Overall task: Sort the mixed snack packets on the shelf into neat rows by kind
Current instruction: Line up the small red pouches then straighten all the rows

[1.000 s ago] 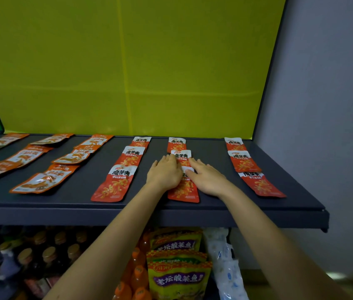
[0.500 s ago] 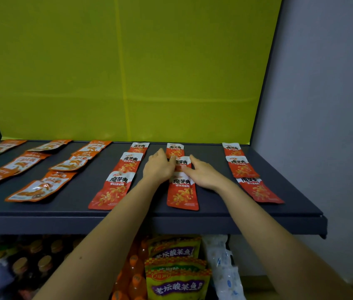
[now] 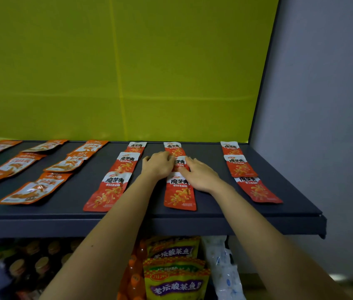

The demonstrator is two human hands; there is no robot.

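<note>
Both hands are on the middle red konjac packet (image 3: pixel 178 163) of the centre row, mid-depth on the shelf (image 3: pixel 279 207). Your left hand (image 3: pixel 157 166) has its fingers curled onto the packet's left edge. Your right hand (image 3: pixel 201 175) lies across its right side, fingers fairly straight, overlapping the front packet (image 3: pixel 180 194) at its top corner. The hands are close together, not touching. The back packet (image 3: pixel 174 148) sits at the rear edge. Same-kind left row (image 3: pixel 118 178) is just beside, right row (image 3: pixel 244 171) near the right edge. Orange packets (image 3: pixel 33 190) lie angled toward the left end.
</note>
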